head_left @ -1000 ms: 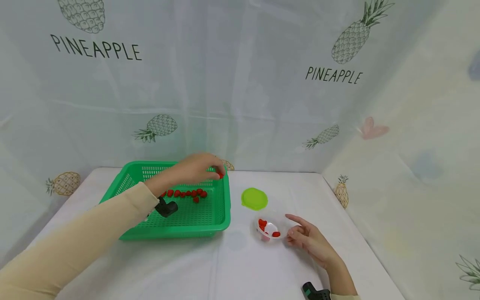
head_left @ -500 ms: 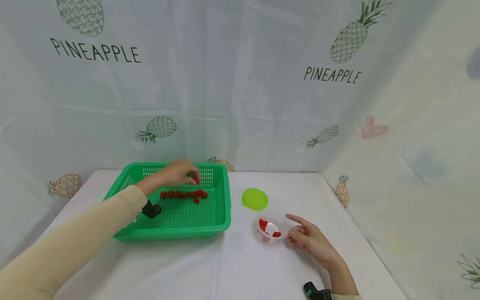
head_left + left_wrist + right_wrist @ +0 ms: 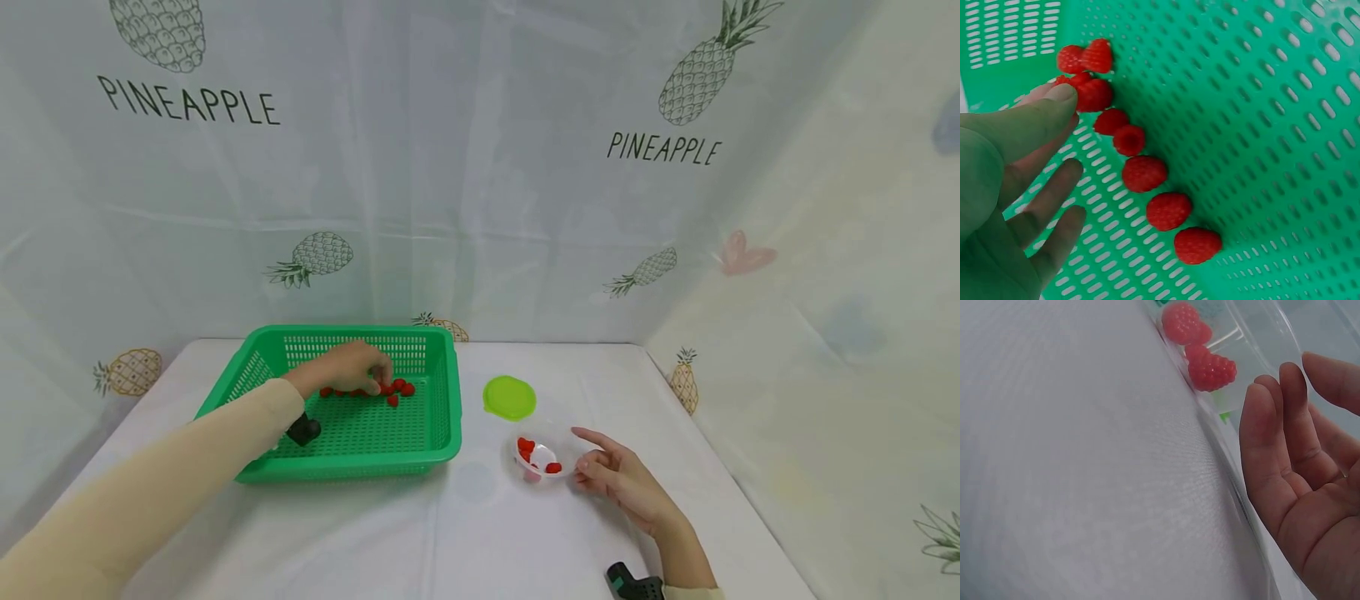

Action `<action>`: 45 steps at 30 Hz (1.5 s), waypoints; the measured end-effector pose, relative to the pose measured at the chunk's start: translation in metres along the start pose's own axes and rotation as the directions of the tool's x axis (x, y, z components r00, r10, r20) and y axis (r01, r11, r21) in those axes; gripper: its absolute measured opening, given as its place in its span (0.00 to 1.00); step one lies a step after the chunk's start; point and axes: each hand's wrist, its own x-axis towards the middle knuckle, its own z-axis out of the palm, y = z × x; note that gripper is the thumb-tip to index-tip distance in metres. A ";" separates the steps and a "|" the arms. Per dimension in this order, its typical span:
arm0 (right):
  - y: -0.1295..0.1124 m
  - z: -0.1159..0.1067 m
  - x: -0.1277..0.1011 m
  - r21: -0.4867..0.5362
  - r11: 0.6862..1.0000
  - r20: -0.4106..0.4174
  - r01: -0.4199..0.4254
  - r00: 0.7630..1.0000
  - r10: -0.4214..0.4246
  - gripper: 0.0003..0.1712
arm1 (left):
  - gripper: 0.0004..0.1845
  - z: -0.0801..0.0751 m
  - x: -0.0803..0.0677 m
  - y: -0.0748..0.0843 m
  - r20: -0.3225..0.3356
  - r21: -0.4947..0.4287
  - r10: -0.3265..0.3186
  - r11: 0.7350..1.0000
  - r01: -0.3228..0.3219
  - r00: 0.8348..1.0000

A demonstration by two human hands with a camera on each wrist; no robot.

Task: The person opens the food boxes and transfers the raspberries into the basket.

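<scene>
My left hand [image 3: 351, 368] is down in the green basket [image 3: 438, 417], thumb and finger closing on a raspberry [image 3: 1092, 94] at the row's 11 o'clock end; grip not yet firm. Next comes a soft pinch and lift. My right hand [image 3: 617, 477] rests relaxed beside the clear tub [image 3: 542, 457] at 3 o'clock, lid [image 3: 509, 397] behind.

The left hand [image 3: 351, 367], which a second ago hovered over the right rim of the green basket [image 3: 442, 417] pinching a raspberry, drew back leftward and sank into the basket. It came down onto the row of raspberries [image 3: 1145, 173] on the basket floor, its fingertips [image 3: 1060, 94] touching the berries at the row's right end and covering part of the row.
</scene>
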 end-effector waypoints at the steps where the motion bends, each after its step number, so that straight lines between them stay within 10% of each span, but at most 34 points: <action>1: 0.000 0.000 0.000 -0.003 1.000 -0.001 0.000 1.000 0.000 0.40 | 0.05 0.001 0.001 0.000 0.006 0.002 -0.004 1.000 0.004 1.000; 29: 0.000 -0.001 0.000 0.020 1.000 0.009 0.017 1.000 -0.017 0.41 | 0.05 0.006 0.005 -0.001 -0.056 0.009 0.029 1.000 -0.028 0.998; 45: 0.001 -0.002 -0.001 0.011 1.000 0.007 0.019 1.000 -0.019 0.41 | 0.07 -0.033 -0.001 0.078 -0.192 -0.040 0.159 0.985 -0.170 0.968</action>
